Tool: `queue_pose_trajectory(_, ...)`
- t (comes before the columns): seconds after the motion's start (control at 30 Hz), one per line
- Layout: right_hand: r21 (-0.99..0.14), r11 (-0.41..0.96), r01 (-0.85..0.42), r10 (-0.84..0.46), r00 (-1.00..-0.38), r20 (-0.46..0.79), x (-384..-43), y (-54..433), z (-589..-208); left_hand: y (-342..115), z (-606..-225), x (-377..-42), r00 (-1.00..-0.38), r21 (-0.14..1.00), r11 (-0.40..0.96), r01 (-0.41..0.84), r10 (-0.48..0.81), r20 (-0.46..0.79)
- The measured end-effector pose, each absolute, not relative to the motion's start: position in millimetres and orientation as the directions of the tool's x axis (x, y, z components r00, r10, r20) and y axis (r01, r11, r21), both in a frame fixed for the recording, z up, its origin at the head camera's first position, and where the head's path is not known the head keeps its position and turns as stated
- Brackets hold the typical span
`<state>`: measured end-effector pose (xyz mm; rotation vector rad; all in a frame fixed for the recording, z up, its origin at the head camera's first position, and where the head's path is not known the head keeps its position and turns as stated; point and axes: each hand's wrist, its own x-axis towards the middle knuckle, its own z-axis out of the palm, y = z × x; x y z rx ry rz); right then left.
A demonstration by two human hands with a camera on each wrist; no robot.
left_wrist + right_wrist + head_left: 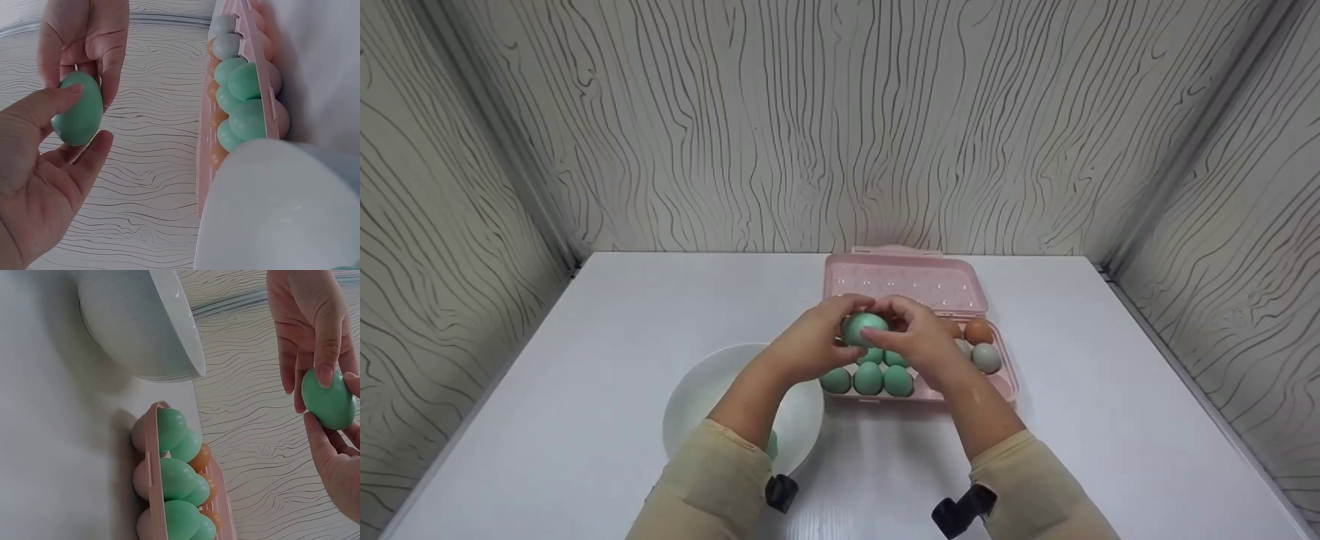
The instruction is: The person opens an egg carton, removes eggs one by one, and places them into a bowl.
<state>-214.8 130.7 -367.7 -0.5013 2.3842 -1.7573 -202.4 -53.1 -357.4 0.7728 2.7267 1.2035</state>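
Both hands hold one green egg (864, 328) above the pink egg carton (943, 397). From the left, my left hand (810, 341) grips it with the thumb across its shell, as the left wrist view (39, 169) shows. My right hand (928, 343) meets it from the other side, thumb and fingertips against the shell. Below, the carton holds several green eggs (868, 379) at its left, pale eggs (986, 358) at its right and brown eggs (979, 331) in the back row. Part of the carton is hidden by my hands.
A white bowl (686, 397) stands left of the carton, partly under my left forearm, with a green egg (772, 444) showing inside. Behind the eggs lies the opened carton lid (900, 281). Wood-patterned walls (810, 127) enclose the white table (1110, 420).
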Motion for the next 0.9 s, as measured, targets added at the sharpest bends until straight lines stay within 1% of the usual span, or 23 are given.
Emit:
queue_pose_trajectory(0.13,-0.951,0.25,-0.179,-0.344,-0.935,0.085,-215,130,-370,-52,-357,-202,-0.874,0.676,0.599,0.429,0.464,0.143)
queue_pose_trajectory(0.33,-0.96,0.239,-0.146,-0.327,-0.943,0.062,-215,126,-372,-52,-358,-202,-0.877,0.659,0.617,0.43,0.458,0.143)
queue_pose_trajectory(0.57,-0.968,0.219,-0.122,-0.334,-0.942,0.043,-215,124,-368,-57,-357,-202,-0.863,0.637,0.609,0.473,0.465,0.196)
queue_pose_trajectory(0.63,-0.968,0.22,-0.123,-0.342,-0.939,0.042,-210,124,-361,-59,-357,-202,-0.862,0.637,0.605,0.478,0.463,0.206)
queue_pose_trajectory(0.73,-0.966,0.224,-0.131,-0.351,-0.935,0.046,-204,124,-352,-62,-357,-203,-0.87,0.648,0.605,0.462,0.453,0.197)
queue_pose_trajectory(0.9,-0.964,0.219,-0.15,-0.358,-0.931,0.063,-212,129,-360,-67,-356,-204,-0.883,0.645,0.63,0.433,0.441,0.162)
